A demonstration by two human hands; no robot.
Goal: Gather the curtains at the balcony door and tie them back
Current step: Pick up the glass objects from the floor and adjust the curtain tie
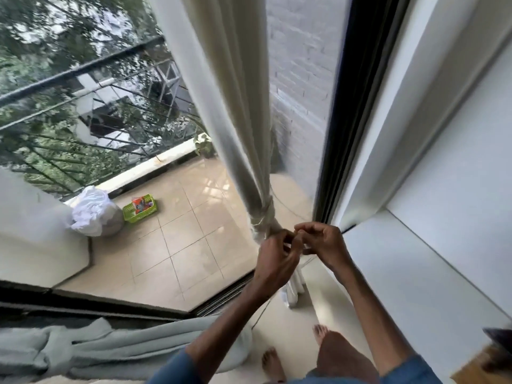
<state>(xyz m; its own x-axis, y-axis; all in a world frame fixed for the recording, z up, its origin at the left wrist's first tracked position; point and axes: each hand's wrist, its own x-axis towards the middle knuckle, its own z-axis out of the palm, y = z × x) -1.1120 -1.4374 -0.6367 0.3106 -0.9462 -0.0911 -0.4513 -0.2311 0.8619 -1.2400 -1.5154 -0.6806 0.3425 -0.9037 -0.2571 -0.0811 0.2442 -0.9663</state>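
A cream curtain [235, 112] hangs gathered into a narrow bundle in front of the glass balcony door. A pale tie-back band [263, 217] is wrapped around the bundle low down. My left hand [275, 259] and my right hand [322, 242] meet just below the band, fingers curled and pinching at the tie's ends. The ends themselves are hidden between the fingers. The curtain's foot [293, 289] reaches the floor under my hands.
A black door frame [349, 134] and a white wall ledge [415, 273] stand to the right. Grey fabric [83, 347] lies along the door track at the left. On the balcony sit a green basket [138, 210] and a white bag [94, 212]. My bare feet [273, 364] are below.
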